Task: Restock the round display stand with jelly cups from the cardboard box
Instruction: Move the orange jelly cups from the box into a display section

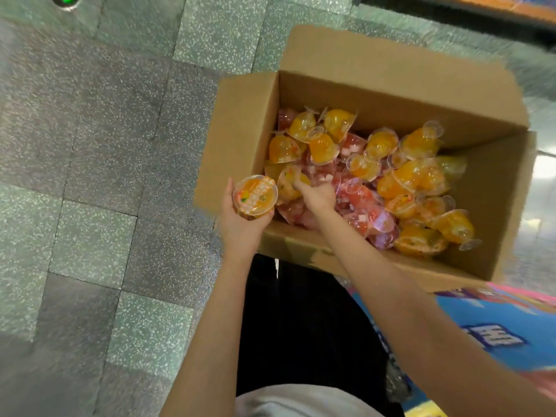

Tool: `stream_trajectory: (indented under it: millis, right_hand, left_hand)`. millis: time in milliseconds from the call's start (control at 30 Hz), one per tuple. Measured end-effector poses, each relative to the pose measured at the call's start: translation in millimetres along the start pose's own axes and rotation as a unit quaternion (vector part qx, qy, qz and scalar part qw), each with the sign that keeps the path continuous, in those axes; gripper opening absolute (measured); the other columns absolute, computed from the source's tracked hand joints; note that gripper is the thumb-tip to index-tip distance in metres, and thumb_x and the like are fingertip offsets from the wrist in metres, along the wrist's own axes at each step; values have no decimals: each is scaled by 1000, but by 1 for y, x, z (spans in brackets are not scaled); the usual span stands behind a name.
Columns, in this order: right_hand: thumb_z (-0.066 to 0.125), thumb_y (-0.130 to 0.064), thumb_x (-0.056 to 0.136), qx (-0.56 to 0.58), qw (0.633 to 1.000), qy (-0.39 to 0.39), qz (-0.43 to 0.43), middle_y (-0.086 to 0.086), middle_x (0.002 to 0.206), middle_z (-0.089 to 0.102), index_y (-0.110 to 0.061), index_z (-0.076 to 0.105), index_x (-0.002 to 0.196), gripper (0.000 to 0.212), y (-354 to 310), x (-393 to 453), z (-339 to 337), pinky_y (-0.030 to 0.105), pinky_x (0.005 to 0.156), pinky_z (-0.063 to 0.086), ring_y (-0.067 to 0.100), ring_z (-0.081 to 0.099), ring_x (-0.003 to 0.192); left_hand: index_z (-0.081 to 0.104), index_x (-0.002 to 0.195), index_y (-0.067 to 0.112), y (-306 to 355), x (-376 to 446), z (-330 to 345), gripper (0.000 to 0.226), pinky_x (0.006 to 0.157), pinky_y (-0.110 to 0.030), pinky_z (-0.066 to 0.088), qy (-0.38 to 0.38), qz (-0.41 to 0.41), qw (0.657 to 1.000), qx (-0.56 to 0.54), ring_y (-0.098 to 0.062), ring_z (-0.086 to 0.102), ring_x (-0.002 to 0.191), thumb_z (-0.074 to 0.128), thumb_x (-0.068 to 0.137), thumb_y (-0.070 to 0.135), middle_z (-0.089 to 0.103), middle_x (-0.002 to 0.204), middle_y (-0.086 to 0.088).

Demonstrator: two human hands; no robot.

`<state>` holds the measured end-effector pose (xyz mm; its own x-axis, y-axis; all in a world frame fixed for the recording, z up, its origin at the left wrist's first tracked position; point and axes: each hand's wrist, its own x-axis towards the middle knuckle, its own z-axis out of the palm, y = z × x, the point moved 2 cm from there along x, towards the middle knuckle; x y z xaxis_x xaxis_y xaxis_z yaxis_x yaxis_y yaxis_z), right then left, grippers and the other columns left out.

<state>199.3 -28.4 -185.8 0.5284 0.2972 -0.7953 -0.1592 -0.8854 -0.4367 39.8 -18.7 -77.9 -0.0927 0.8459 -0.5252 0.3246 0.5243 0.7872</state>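
Note:
An open cardboard box (240,130) stands on the floor, its bottom covered with several orange and red jelly cups (415,176). My left hand (240,224) holds an orange jelly cup (255,195) with its printed lid up, just outside the box's left wall. My right hand (316,194) reaches down into the box at its near left corner, and its fingers curl round another orange cup (288,183). The round display stand is out of view.
Speckled grey-green floor tiles (105,176) spread to the left of the box. A blue and pink printed surface (496,320) lies at the lower right, partly under the box's near edge. My dark trousers (301,326) are below the box.

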Motion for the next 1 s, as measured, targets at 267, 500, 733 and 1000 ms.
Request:
stream_trajectory:
  millis: [267, 500, 733, 1000]
  right_hand:
    - [65, -21, 89, 429, 903, -20, 18, 11, 118, 65, -5, 59, 119, 35, 45, -100, -57, 33, 88, 55, 24, 65, 103]
    - [57, -10, 93, 668, 742, 63, 8, 16, 100, 64, -7, 48, 123, 31, 93, -196, -80, 28, 67, 58, 24, 68, 83]
    - [48, -5, 93, 775, 607, 170, -48, 15, 102, 61, -7, 56, 105, 14, 166, -291, -115, 23, 70, 58, 24, 62, 91]
    - [61, -7, 82, 864, 433, 244, -78, 28, 124, 55, 0, 65, 109, 28, 287, -384, -118, 24, 73, 58, 36, 55, 115]
  left_hand:
    - [51, 121, 18, 13, -22, 9, 74, 74, 2, 40, -103, 52, 993, -5, 12, 53, 90, 87, 60, -2, 51, 102, 23]
    - [49, 112, 28, 10, -74, 24, 73, 93, -23, 47, -272, 125, 954, 20, -8, 57, 103, 90, 57, 3, 58, 107, 14]
    - [49, 128, 7, -8, -169, 42, 70, 71, -10, 49, -477, 132, 868, 28, -5, 58, 97, 80, 67, -7, 58, 115, 1]
    - [46, 126, 21, -74, -295, 49, 73, 94, -29, 48, -629, 123, 764, 75, -17, 57, 111, 82, 68, -2, 56, 124, -1]
